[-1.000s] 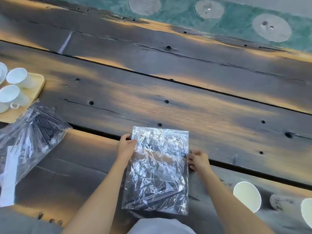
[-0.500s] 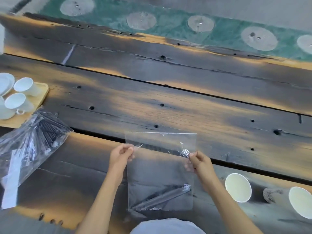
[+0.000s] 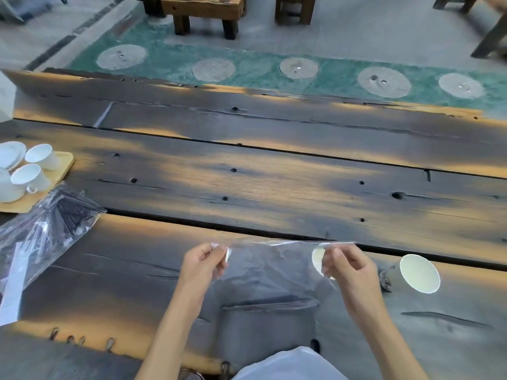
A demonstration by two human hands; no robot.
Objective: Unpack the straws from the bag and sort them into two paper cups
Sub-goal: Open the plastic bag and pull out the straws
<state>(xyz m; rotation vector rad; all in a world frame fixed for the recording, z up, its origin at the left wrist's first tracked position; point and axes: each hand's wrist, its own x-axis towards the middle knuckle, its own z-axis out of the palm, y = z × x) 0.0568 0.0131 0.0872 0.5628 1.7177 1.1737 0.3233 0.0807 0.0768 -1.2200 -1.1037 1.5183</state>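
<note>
A clear plastic bag (image 3: 270,272) hangs in front of me above the dark wooden table (image 3: 274,187). My left hand (image 3: 201,266) pinches its top left corner and my right hand (image 3: 349,266) pinches its top right corner, stretching the mouth flat. A few dark straws (image 3: 270,305) lie across the bag's bottom. One paper cup (image 3: 318,260) shows partly behind my right hand, seen through the bag. A second paper cup (image 3: 418,273) stands further right on the table.
A larger clear bag of dark straws (image 3: 46,229) lies at the left edge. Behind it a wooden tray (image 3: 64,165) holds white ceramic cups (image 3: 30,179). Wooden stools (image 3: 203,12) stand beyond the table on the floor.
The bag went from lying flat on the table to being lifted by its top corners. The view tilted up, and the straws slid to the bag's bottom.
</note>
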